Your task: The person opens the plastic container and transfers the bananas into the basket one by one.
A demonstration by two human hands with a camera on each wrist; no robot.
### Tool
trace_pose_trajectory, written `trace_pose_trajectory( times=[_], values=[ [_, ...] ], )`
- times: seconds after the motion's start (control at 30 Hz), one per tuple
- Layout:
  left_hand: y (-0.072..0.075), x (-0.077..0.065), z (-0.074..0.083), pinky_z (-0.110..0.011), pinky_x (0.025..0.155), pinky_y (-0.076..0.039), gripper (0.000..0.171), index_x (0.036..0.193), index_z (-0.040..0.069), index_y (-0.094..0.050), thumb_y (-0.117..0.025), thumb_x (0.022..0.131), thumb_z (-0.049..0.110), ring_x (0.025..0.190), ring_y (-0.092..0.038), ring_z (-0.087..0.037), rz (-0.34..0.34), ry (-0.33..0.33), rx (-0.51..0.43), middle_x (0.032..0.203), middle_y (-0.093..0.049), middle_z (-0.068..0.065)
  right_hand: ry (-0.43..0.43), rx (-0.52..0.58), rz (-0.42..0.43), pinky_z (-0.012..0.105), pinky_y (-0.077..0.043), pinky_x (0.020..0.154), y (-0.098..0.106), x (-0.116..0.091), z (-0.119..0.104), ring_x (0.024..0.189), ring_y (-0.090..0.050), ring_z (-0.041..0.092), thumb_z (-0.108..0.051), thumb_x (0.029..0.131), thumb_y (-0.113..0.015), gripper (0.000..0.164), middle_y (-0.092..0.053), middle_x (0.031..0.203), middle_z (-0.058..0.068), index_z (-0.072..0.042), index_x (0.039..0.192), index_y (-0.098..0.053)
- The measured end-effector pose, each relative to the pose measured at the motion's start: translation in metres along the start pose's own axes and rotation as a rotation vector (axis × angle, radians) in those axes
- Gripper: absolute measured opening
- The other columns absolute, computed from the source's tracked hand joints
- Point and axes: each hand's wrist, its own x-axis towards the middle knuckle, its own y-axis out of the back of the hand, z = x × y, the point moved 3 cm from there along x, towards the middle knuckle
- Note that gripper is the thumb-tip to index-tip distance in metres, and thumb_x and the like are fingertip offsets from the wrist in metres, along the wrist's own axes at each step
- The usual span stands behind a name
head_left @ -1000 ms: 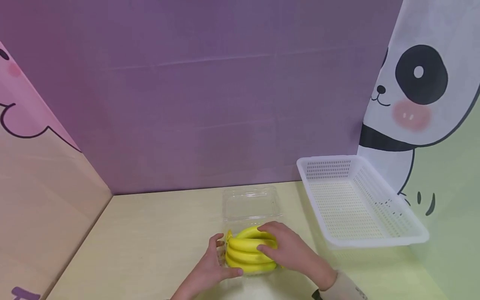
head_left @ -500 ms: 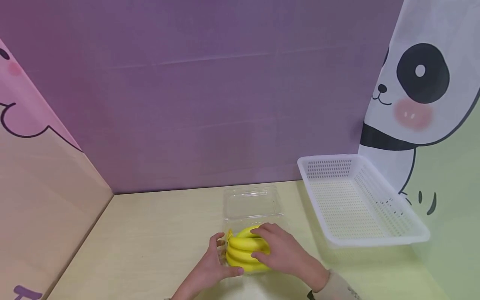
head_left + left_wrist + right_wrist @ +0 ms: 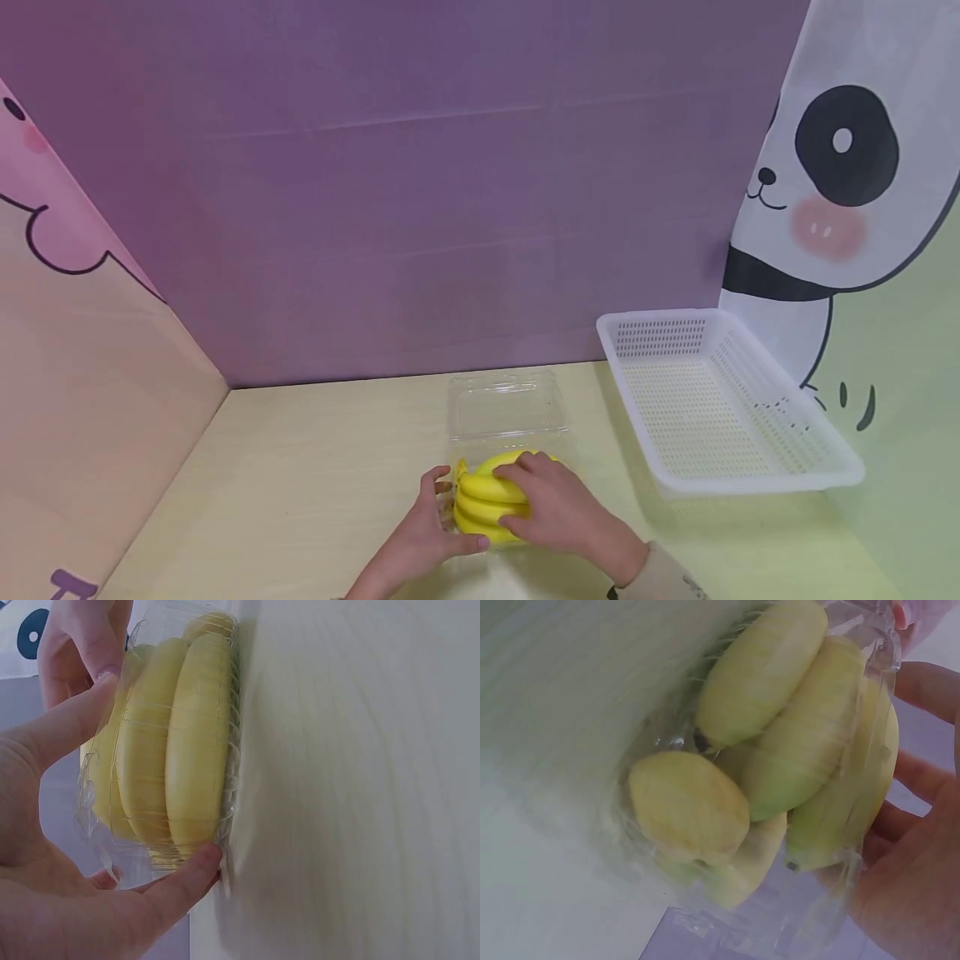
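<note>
At the far left we see a pink drawing (image 3: 71,242) on the side wall, and behind everything stands a purple wall (image 3: 390,208). On the pale tabletop (image 3: 315,475), the left hand (image 3: 422,535) holds the left end of a clear plastic box (image 3: 129,870): its thumb is at the near side and its fingers are bent around the end. The yellow bananas (image 3: 487,506) lie inside this box, with their stem toward the left hand. We see the lid (image 3: 507,408) folded open behind them, flat toward the wall. The right hand (image 3: 558,510) holds the bananas from above, its fingers curved over the top and its thumb on the nearer ones. Its wrist goes into a beige sleeve (image 3: 663,575). Farther right, well apart from the hands, we find a white basket (image 3: 757,484) near the side wall, which bears a panda picture (image 3: 847,167).
</note>
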Motion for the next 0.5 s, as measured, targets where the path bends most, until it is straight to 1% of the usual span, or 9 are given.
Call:
trace_pose_trajectory(
  times=[0.17, 0.5],
  values=[
    [0.0, 0.0002, -0.0008, -0.057, 0.1, -0.047, 0.113, 0.154, 0.003, -0.01, -0.091, 0.078, 0.025, 0.125, -0.053, -0.047, -0.01, 0.007, -0.027, 0.15, -0.031, -0.033, 0.018, -0.01, -0.03, 0.027, -0.044, 0.07, -0.0025, 0.0019, 0.0004, 0.084, -0.05, 0.009, -0.032, 0.081, -0.081, 0.053, -0.059, 0.101, -0.007, -0.016, 0.128, -0.064],
    [-0.0004, 0.0006, -0.0007, -0.058, 0.103, -0.045, 0.112, 0.154, 0.003, -0.009, -0.09, 0.079, 0.024, 0.128, -0.05, -0.048, -0.013, 0.004, -0.033, 0.15, -0.031, -0.032, 0.045, 0.008, -0.072, 0.027, -0.046, 0.071, -0.0049, 0.0025, 0.0024, 0.084, -0.051, 0.01, -0.027, 0.08, -0.084, 0.061, -0.059, 0.105, -0.003, -0.019, 0.135, -0.057]
  ],
)
